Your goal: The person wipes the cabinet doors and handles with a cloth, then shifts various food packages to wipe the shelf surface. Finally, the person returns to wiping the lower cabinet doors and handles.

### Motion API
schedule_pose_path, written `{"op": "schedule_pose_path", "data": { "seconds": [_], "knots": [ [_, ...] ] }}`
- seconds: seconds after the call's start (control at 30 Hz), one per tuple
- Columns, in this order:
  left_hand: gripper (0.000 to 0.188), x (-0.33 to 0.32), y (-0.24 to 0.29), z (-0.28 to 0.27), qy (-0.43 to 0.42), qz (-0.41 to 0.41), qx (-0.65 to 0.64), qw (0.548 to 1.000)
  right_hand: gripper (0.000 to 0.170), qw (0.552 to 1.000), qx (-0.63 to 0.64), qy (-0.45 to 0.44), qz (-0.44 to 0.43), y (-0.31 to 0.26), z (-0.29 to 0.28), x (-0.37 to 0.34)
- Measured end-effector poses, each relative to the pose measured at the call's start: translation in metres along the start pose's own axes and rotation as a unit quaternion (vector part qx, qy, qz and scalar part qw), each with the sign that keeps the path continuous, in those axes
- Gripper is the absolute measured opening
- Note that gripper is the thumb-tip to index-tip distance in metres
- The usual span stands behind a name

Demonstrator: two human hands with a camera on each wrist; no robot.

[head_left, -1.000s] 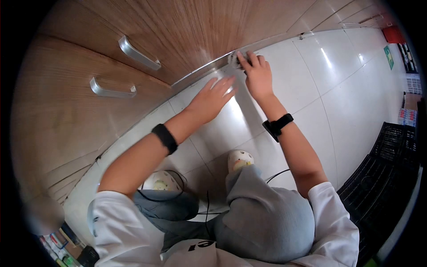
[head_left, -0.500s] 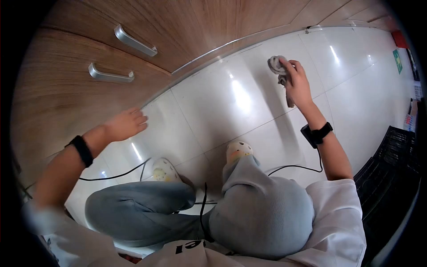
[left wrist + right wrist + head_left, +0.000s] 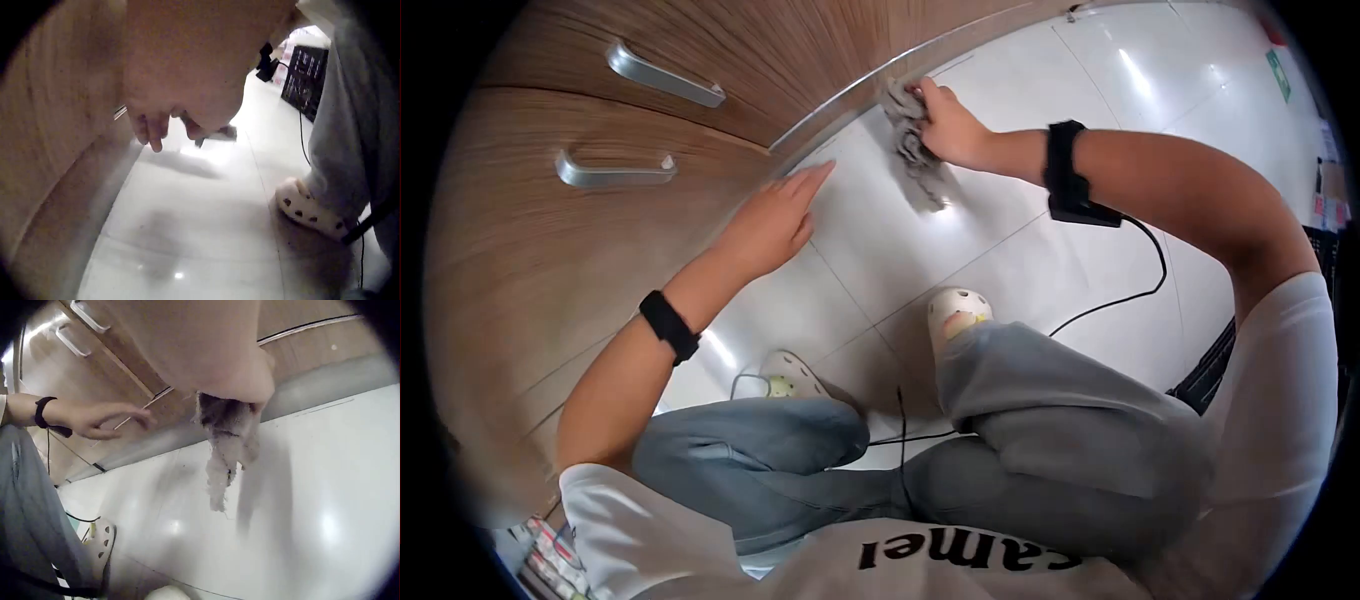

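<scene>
A crumpled grey rag (image 3: 908,140) with a frayed end hangs from my right hand (image 3: 956,128), which grips it above the floor close to the cabinet base. In the right wrist view the rag (image 3: 232,440) dangles below the fingers, its lower tip over the white tiles. My left hand (image 3: 772,220) is stretched out beside the cabinet front, fingers extended and holding nothing. Seen from the right wrist, the left hand (image 3: 103,420) is apart from the rag.
Wooden cabinet doors (image 3: 800,60) with silver handles (image 3: 665,75) rise ahead and left. White floor tiles (image 3: 1000,215) lie below. A black cable (image 3: 1140,295) trails from the right wrist. Black crates (image 3: 305,72) stand to the right. Light clogs (image 3: 960,308) cover my feet.
My right hand swung out to the right with the rag, then came back left toward the cabinet base. The left hand drew back left, then reached forward again.
</scene>
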State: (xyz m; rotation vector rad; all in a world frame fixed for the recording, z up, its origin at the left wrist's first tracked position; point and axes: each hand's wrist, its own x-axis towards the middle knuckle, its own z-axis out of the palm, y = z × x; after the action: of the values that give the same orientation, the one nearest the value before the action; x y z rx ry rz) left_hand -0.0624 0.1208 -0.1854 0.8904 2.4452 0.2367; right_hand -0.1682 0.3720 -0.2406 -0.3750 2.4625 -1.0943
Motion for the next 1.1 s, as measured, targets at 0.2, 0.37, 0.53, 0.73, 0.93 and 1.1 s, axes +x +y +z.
{"op": "schedule_pose_path", "data": {
  "seconds": [0.2, 0.37, 0.53, 0.73, 0.93, 1.1],
  "knots": [
    [0.078, 0.042, -0.007, 0.026, 0.125, -0.102, -0.140, 0.977, 0.050, 0.977, 0.095, 0.189, 0.033, -0.010, 0.079, 0.033],
    [0.086, 0.039, -0.005, 0.032, 0.111, -0.127, -0.227, 0.959, 0.062, 0.922, 0.194, 0.332, 0.056, -0.040, 0.119, 0.036],
    [0.090, 0.023, -0.020, 0.037, 0.123, -0.139, -0.262, 0.947, 0.061, 0.908, 0.255, 0.327, 0.061, -0.065, 0.161, 0.027],
    [0.093, 0.006, -0.034, 0.081, 0.198, -0.099, -0.157, 0.962, 0.043, 0.926, 0.228, 0.301, -0.002, -0.086, 0.185, 0.003],
    [0.086, 0.024, -0.028, 0.047, 0.139, -0.101, -0.191, 0.966, 0.063, 0.941, 0.176, 0.289, -0.016, -0.059, 0.152, 0.016],
    [0.079, 0.050, -0.027, 0.033, 0.176, -0.007, -0.200, 0.964, 0.066, 0.922, 0.228, 0.312, 0.024, -0.042, 0.118, 0.026]
  ]
}}
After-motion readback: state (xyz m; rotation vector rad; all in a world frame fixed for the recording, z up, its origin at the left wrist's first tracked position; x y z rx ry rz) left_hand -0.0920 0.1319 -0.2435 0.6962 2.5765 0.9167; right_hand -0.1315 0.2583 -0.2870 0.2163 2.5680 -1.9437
